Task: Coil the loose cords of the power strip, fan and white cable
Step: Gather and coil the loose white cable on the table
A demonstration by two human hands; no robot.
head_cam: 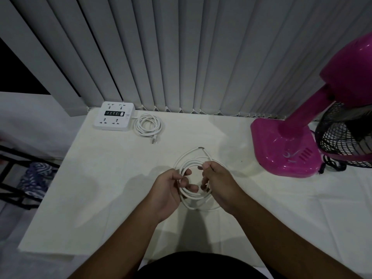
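Note:
A white cable (191,158) lies wound in several loops at the middle of the white table (112,178). My left hand (171,190) grips the loops on their left side, and my right hand (217,182) pinches them on the right. One metal-tipped end (200,148) sticks out at the top of the coil. The white power strip (113,116) sits at the back left, its cord (148,124) coiled beside it. A pink fan (285,150) stands at the right, with its black cord (332,165) bunched behind the base.
Grey vertical blinds (181,57) hang along the table's far edge. The fan's black grille (346,135) leans at the far right. A dark rack with patterned cloth (32,178) stands left of the table. My dark shirt (197,266) fills the bottom middle.

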